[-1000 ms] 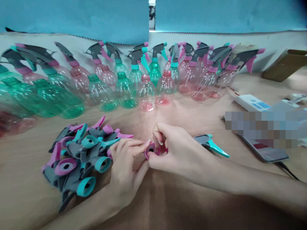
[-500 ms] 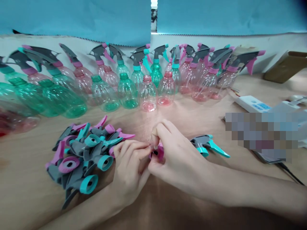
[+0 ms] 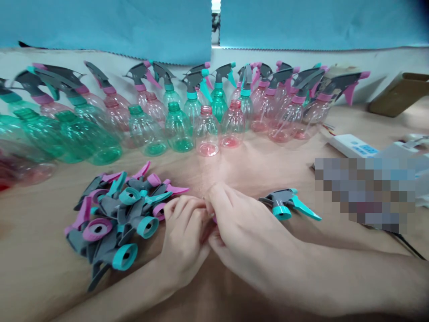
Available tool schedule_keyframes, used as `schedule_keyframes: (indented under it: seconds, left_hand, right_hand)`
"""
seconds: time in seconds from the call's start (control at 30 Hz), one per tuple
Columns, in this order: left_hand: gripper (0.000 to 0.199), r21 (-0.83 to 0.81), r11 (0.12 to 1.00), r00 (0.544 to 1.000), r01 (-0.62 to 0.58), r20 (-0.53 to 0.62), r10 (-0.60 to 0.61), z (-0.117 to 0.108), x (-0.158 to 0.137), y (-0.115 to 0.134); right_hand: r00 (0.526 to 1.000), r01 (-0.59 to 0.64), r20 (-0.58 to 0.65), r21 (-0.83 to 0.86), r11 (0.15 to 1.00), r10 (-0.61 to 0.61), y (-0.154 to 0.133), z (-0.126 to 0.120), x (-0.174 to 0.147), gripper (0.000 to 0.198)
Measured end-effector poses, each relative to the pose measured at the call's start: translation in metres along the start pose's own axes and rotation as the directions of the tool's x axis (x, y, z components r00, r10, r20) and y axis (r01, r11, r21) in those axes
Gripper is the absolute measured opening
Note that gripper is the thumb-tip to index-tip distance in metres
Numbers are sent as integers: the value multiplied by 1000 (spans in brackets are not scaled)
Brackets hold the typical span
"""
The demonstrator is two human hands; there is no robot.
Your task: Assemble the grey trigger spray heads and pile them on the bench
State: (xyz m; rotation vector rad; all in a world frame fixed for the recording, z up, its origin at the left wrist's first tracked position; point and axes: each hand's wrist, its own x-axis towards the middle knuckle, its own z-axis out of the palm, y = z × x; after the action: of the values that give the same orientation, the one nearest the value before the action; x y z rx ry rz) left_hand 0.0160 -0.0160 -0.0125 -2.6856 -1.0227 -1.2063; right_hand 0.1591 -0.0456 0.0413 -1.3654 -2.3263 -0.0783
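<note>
My left hand (image 3: 183, 239) and my right hand (image 3: 246, 226) meet at the front middle of the table, both with curled fingers. Between them is a spray trigger head, of which only a sliver of its pink collar (image 3: 215, 219) shows; my fingers cover the rest. Beside my left hand lies a heap of loose grey spray heads (image 3: 117, 214) with pink or turquoise collars and triggers. To the right of my right hand rests one grey and turquoise spray head (image 3: 282, 203), collar facing me.
Uncapped green bottles (image 3: 178, 129) and clear pink bottles (image 3: 207, 134) stand beyond my hands. Several bottles with spray heads (image 3: 270, 100) line the back wall. A white power strip (image 3: 351, 145), a blurred-out object (image 3: 365, 190) with a cable, and a brown container (image 3: 398, 94) are at the right.
My right hand has tilted down and closed over the pink collar, which was more visible before. My left fingers have curled in more.
</note>
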Motion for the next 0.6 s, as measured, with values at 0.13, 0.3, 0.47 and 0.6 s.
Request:
schedule_keyframes:
  seconds: [0.13,0.3,0.47,0.6]
  left_hand:
    - [9,32,999,1000,-11,5,11,-1,2,1]
    - [11,66,997,999,-41,-25,43,-2,4,3]
    - [11,89,995,999,-37,-33,40,-4,4,3]
    - [11,95,995,1000,0,-3,0,-4,4,1]
  right_hand:
    - [999,40,-10,-48,998,-41,0,4,1,28]
    - [997,41,-59,-56,998,-44,-4,9,1,26]
    - [999,31,-23,62,998,-30,2,9,3,27]
    - [993,13,109,284,959,-45,16,4,9,25]
